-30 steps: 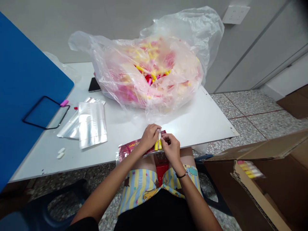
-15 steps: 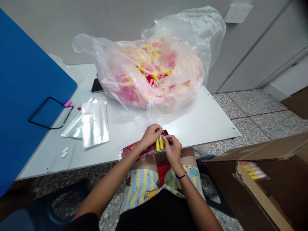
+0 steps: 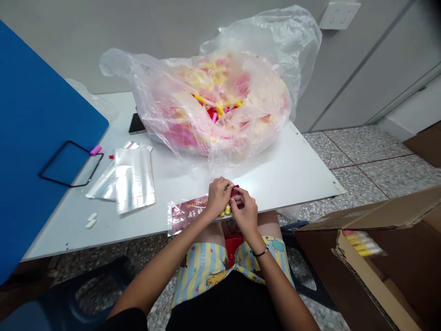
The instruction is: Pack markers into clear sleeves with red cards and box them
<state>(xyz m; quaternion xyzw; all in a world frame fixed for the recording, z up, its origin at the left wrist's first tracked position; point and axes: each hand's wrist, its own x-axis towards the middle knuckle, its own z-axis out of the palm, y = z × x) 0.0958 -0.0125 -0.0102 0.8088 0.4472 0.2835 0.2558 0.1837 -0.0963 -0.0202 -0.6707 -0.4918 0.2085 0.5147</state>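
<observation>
At the front edge of the white table, my left hand (image 3: 219,195) and my right hand (image 3: 245,210) meet over a dark red printed packet (image 3: 188,212). Yellow sticks (image 3: 228,209) show between the hands, partly covered by the fingers. My left hand's fingers are bent around the packet's right end, its fingertips close to my right hand's. The fingers of my right hand are curled against the same end and the sticks. The packet's clear left end lies flat on the table. Behind the hands sits a big clear plastic bag (image 3: 172,105) full of pink, yellow and red pieces.
Silvery flat pouches (image 3: 134,179), two small white pieces (image 3: 91,220) and a phone (image 3: 137,123) lie on the table (image 3: 296,170). A blue panel (image 3: 44,115) stands at the left. An open cardboard box (image 3: 372,276) at the right holds a packet of coloured sticks (image 3: 363,243).
More of the packet's left part shows flat beside my left hand. My right hand has closed in toward my left, and the yellow sticks are more covered. The view has shifted slightly.
</observation>
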